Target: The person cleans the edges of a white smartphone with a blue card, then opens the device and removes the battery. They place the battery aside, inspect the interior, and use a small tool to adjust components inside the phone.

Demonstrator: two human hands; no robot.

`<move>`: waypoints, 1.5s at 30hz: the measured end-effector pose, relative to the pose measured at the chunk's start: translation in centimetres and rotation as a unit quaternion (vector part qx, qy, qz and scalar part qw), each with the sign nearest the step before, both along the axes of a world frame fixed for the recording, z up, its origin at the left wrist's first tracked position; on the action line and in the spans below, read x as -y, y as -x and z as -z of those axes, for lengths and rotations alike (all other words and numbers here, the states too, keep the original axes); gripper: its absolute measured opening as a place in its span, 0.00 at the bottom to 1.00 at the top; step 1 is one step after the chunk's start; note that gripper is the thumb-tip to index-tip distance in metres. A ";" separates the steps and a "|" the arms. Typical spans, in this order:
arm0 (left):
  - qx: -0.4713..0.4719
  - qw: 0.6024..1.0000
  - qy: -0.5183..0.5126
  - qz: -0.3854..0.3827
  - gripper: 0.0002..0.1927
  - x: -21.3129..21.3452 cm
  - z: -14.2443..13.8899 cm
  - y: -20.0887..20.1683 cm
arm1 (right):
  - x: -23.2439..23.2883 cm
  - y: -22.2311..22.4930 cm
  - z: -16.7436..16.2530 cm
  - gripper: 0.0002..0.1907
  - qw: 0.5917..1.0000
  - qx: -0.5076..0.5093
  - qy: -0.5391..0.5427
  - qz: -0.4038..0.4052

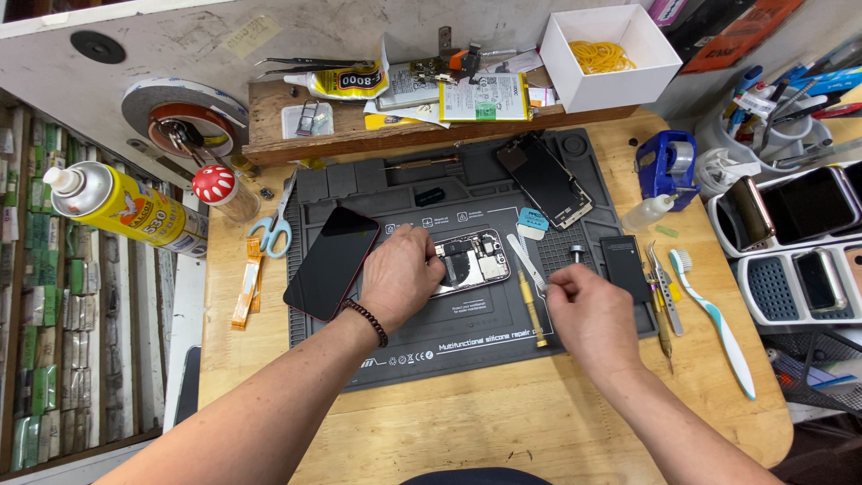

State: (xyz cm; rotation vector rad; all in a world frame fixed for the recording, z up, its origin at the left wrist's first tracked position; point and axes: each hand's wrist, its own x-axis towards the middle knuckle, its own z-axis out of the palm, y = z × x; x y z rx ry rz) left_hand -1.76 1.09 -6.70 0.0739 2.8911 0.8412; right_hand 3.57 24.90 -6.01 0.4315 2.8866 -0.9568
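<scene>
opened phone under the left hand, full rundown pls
The opened phone lies flat on the dark grey repair mat, back cover off, insides up: silver metal frame with rounded corners, dark boards, small metallic shields. Its long axis runs left to right, slightly tilted. The left hand rests on its left end and hides that part. The right hand is apart from it, beside a yellow-handled screwdriver.

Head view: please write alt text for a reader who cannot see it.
A person's left hand steadies an opened phone on a grey repair mat, while the right hand rests near a yellow-handled screwdriver. Tools and phone parts lie around.
</scene>
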 end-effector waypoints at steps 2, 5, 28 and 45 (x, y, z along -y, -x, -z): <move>0.006 1.000 -0.002 -0.001 0.06 -0.1 0.0 0.0 | 0.4 0.2 -0.3 0.09 0.998 0.012 -0.031 -0.051; 0.004 1.000 -0.002 0.001 0.05 0.0 0.0 -0.1 | 0.9 0.3 -0.5 0.09 0.996 0.007 -0.056 -0.071; 0.037 0.991 -0.126 -0.022 0.22 0.9 -0.5 -0.5 | 0.2 0.5 0.6 0.09 0.996 0.032 -0.032 -0.072; -0.017 0.979 0.051 0.194 0.07 1.9 0.4 4.1 | 0.4 0.7 0.6 0.08 0.997 0.043 -0.026 -0.066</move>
